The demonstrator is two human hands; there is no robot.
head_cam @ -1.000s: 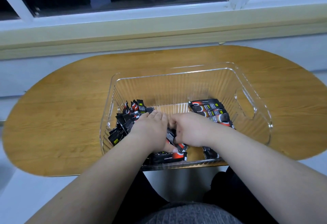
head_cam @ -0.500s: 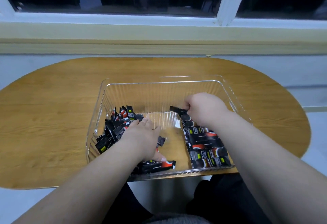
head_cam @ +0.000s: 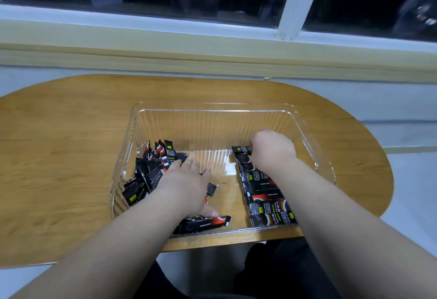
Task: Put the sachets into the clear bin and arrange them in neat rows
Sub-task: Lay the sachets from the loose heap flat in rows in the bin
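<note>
Black sachets are all lying inside the clear bin (head_cam: 307, 131): a neat row (head_cam: 264, 187) along its right wall, where the right hand (head_cam: 272, 150) is curling its fingers around the farthest sachet (head_cam: 242, 150). Still jumbled, the pile (head_cam: 151, 168) by its left wall is sitting under the flat, open left hand (head_cam: 186, 185).

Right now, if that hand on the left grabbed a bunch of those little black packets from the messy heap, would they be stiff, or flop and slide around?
Probably light and bendy: the loose sachets lean at all angles against the clear bin. Their glossy wrappers likely slide, so a handful under the left hand may fan apart. The flat row by the right hand suggests they lie flat readily.
</note>
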